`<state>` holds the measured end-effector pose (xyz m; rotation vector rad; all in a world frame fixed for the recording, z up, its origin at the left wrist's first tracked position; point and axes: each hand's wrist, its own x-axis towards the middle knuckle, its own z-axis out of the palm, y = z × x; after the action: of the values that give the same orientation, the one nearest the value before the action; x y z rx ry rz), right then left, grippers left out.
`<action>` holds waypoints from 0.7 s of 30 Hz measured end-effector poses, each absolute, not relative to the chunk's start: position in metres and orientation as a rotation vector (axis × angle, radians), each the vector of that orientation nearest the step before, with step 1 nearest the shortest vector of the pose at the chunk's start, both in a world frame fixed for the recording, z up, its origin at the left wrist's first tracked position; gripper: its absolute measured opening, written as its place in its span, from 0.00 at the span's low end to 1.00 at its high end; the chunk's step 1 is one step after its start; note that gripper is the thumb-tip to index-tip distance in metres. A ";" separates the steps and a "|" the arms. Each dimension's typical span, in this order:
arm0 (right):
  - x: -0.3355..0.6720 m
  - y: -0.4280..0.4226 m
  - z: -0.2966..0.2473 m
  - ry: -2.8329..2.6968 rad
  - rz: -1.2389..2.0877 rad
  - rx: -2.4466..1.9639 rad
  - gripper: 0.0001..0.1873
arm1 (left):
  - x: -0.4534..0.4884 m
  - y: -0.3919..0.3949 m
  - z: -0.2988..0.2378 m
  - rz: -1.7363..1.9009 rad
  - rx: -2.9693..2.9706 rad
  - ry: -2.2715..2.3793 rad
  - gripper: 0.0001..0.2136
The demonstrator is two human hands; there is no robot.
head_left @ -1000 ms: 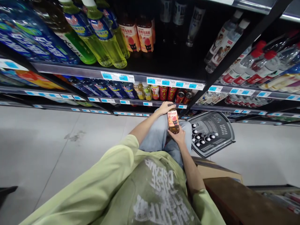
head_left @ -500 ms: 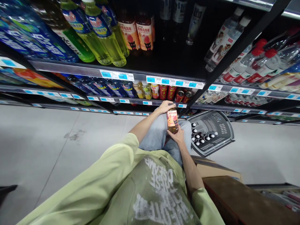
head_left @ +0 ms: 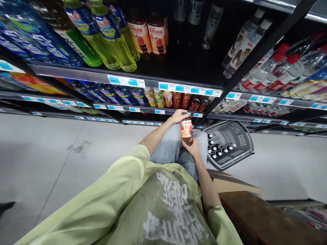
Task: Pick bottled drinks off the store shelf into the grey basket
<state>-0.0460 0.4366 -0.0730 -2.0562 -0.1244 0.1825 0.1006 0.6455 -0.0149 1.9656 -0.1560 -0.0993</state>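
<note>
I hold a small tea bottle [head_left: 186, 131] with a peach-and-cat label upright over my knees. My left hand [head_left: 178, 117] is closed over its cap end. My right hand [head_left: 192, 148] grips its base from below. Just to the right on the floor stands a grey shopping basket [head_left: 237, 136] holding several black-capped bottles [head_left: 218, 150]. Matching tea bottles [head_left: 150, 34] stand on the upper shelf.
Black store shelves [head_left: 178, 86] with blue price tags run across the view, stocked with yellow-green drinks [head_left: 112, 41], blue bottles, red cans [head_left: 190, 102] and water bottles [head_left: 268, 75]. A cardboard box [head_left: 235, 185] and a brown surface [head_left: 263, 221] sit at my right. Grey floor lies left.
The bottle and both hands have risen slightly and shifted a little left; the label has turned a bit. The basket has not moved.
</note>
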 end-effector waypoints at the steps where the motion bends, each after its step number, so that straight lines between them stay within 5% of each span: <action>1: -0.046 0.437 -0.072 -0.118 0.176 -2.059 0.26 | 0.100 0.646 -0.015 -0.098 1.955 -0.158 0.15; 7: -0.046 0.439 -0.064 0.005 0.121 -2.044 0.40 | 0.100 0.647 -0.015 -0.098 1.901 -0.122 0.13; 21: -0.046 0.442 -0.063 0.080 0.085 -2.087 0.34 | 0.098 0.645 -0.013 -0.073 1.901 -0.144 0.13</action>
<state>-0.0464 0.4425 -0.0629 -2.0865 0.0799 0.0849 0.0984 0.6445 -0.0131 1.9011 -0.1442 -0.0732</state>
